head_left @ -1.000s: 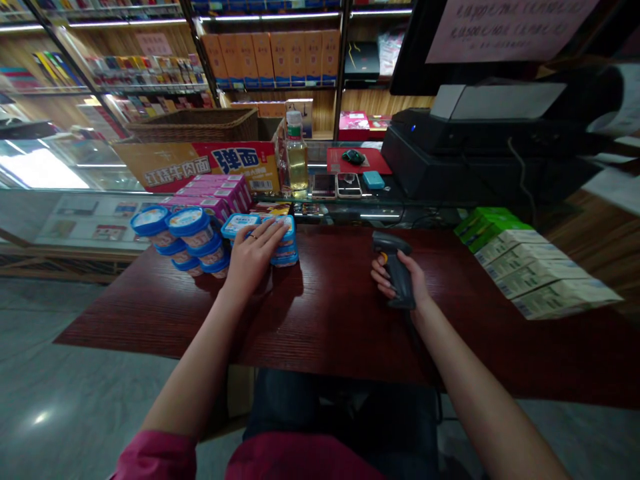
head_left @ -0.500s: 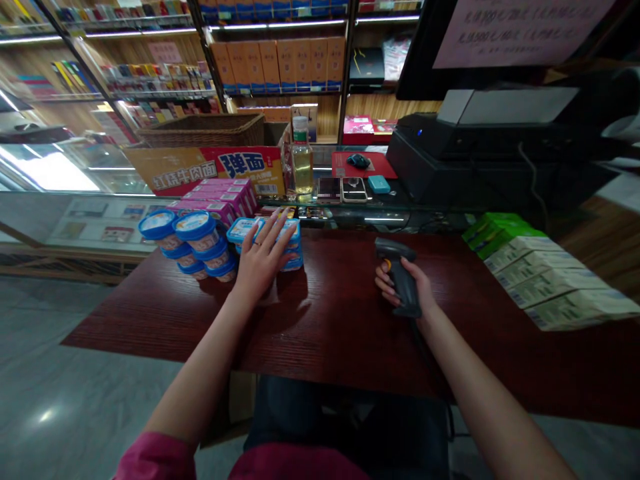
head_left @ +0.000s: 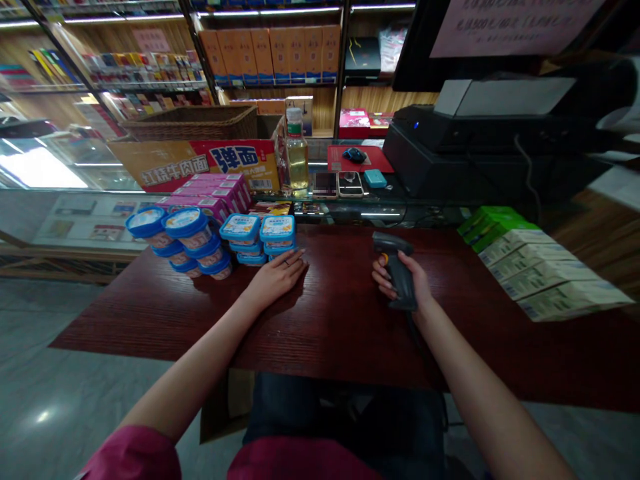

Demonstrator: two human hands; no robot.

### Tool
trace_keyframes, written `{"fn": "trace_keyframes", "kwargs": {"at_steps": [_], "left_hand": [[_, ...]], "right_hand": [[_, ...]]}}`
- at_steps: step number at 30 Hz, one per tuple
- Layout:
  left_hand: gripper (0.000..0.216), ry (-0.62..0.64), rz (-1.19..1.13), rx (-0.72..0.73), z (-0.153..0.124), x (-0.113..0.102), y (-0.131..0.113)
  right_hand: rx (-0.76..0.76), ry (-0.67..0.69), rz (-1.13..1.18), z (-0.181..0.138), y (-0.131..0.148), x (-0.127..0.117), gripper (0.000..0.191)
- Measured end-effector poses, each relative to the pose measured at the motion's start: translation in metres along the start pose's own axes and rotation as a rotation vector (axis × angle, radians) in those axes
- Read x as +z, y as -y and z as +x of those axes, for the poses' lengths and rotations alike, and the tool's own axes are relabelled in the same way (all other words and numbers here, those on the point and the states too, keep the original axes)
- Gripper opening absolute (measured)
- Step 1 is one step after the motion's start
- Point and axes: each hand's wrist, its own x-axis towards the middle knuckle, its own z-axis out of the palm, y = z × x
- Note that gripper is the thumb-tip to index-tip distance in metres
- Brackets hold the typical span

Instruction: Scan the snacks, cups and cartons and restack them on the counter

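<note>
My left hand [head_left: 281, 279] lies flat on the dark red wooden table [head_left: 330, 320], fingers stretched out and holding nothing. Just behind it stand two stacks of rectangular tubs with blue lids [head_left: 278, 229]; the hand partly hides the lower ones on the right. Round tubs with blue lids [head_left: 186, 223] are stacked to the left. My right hand [head_left: 407, 283] is wrapped round the handle of a black barcode scanner [head_left: 401, 270], held above the table with its head tilted to the left. The scanner's cable runs down beside my wrist.
Pink boxes [head_left: 213, 197] sit behind the tubs, before a noodle carton [head_left: 200, 163]. A bottle of yellow liquid [head_left: 299, 157], phones [head_left: 350, 184] and a mouse [head_left: 354, 155] are on the glass counter. Green and white packs [head_left: 550, 273] line the right side, below a black machine [head_left: 460, 160].
My left hand has come down from the tops of the rectangular tubs to the table in front of them. My right hand keeps hold of the scanner. The view has shifted slightly.
</note>
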Motion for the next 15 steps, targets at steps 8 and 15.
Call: {"fn": "trace_keyframes", "kwargs": {"at_steps": [8,15], "left_hand": [[0.052,-0.046,0.073,0.072,-0.013,-0.001,0.006],[0.057,-0.066,0.000,0.339,0.056,0.034,-0.050]], "right_hand": [[-0.099,-0.047,0.024,-0.013,0.007,-0.004,0.034],[-0.213,-0.166,0.025,-0.081,0.026,-0.030,0.034]]}}
